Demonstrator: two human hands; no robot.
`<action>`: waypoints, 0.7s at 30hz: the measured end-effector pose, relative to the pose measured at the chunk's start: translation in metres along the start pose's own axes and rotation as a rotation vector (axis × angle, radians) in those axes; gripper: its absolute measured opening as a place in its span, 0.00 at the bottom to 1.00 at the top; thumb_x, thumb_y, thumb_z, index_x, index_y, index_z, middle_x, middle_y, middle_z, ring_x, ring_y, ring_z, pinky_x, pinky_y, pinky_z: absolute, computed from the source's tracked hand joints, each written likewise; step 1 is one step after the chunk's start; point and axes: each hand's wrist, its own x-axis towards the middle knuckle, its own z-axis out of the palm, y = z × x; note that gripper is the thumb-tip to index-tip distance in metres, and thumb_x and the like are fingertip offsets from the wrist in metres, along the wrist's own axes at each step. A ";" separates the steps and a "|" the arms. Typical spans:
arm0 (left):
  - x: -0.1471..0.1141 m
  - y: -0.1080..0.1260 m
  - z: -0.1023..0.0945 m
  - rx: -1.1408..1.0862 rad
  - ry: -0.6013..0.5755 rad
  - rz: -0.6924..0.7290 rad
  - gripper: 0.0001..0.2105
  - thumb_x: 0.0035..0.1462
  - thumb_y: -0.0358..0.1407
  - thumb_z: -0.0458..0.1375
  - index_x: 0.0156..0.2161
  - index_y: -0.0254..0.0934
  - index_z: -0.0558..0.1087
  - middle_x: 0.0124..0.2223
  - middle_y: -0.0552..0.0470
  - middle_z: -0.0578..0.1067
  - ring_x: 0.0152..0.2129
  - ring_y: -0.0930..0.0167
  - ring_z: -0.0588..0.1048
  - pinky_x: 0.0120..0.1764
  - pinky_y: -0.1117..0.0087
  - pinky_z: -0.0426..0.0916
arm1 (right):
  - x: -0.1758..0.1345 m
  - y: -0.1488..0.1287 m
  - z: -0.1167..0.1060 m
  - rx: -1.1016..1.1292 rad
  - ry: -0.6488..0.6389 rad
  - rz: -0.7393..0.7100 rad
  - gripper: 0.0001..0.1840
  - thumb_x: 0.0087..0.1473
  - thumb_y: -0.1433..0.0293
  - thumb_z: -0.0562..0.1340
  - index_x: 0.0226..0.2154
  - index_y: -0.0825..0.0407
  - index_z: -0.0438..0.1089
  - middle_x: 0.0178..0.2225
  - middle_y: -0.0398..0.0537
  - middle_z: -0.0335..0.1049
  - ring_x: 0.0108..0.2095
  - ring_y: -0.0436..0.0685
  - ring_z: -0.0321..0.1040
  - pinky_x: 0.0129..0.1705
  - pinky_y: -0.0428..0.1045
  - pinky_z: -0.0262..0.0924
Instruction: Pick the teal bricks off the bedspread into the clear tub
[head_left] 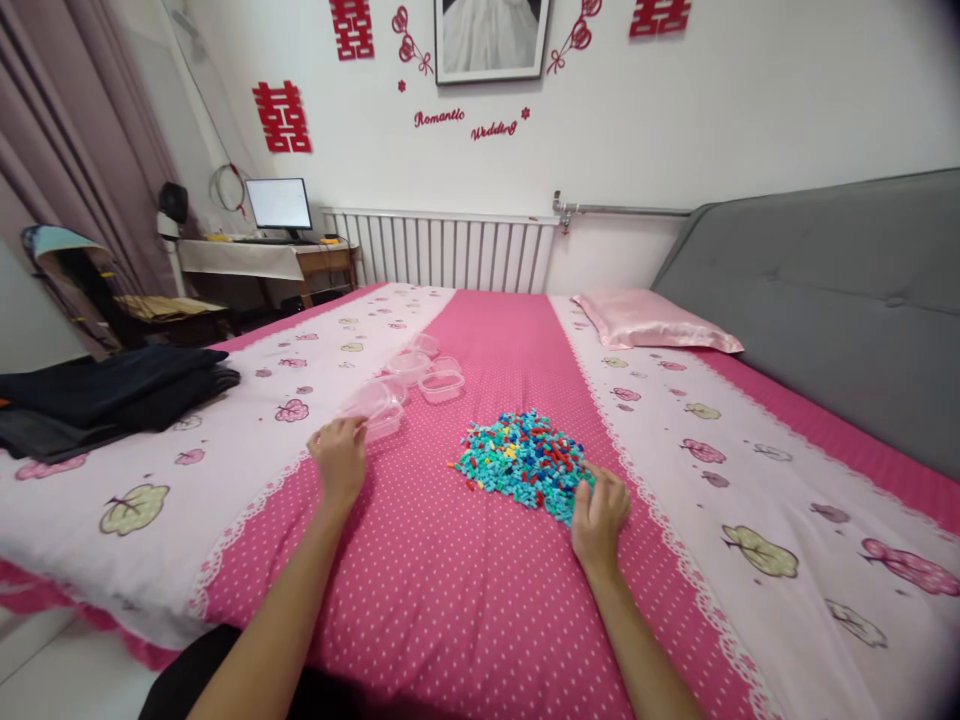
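My left hand [339, 460] is at the near end of a group of clear plastic containers, its fingers curled on the edge of the nearest clear plastic container [384, 428]. Whether that edge belongs to a lid or to the box itself is hard to make out. A heap of small building-block-like pieces [517, 460], mostly turquoise with red, blue, green and yellow ones, lies on the pink dotted bedspread [450, 580]. Against the heap's right side rests my right hand [602, 508], fingers apart and touching the outer pieces, with nothing visibly gripped.
More clear containers [441, 385] stand behind the nearest one. Folded dark clothes [112, 395] lie on the bed's left edge. A pink pillow [656, 322] is by the grey headboard [825, 290]. Behind the bed are a radiator [457, 250] and a desk with a monitor [279, 205].
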 end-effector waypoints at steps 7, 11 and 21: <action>0.063 -0.041 -0.020 -0.045 0.084 -0.217 0.17 0.66 0.42 0.58 0.54 0.34 0.71 0.51 0.45 0.75 0.46 0.66 0.76 0.49 0.57 0.74 | 0.000 0.003 0.000 0.063 -0.025 0.015 0.20 0.63 0.59 0.62 0.53 0.53 0.69 0.53 0.52 0.70 0.52 0.61 0.68 0.55 0.64 0.64; 0.101 -0.044 -0.012 -0.043 0.005 -0.162 0.16 0.66 0.42 0.58 0.53 0.33 0.71 0.51 0.45 0.75 0.46 0.66 0.76 0.49 0.57 0.74 | 0.002 0.001 -0.002 0.113 -0.027 0.016 0.20 0.67 0.58 0.55 0.51 0.54 0.70 0.49 0.54 0.71 0.51 0.62 0.68 0.55 0.64 0.61; 0.160 0.069 0.074 -0.017 -0.319 0.388 0.16 0.65 0.42 0.59 0.53 0.34 0.72 0.53 0.45 0.74 0.49 0.64 0.75 0.52 0.54 0.73 | -0.003 -0.006 -0.023 0.114 -0.101 0.045 0.20 0.68 0.59 0.49 0.52 0.51 0.68 0.48 0.58 0.70 0.49 0.65 0.64 0.55 0.65 0.55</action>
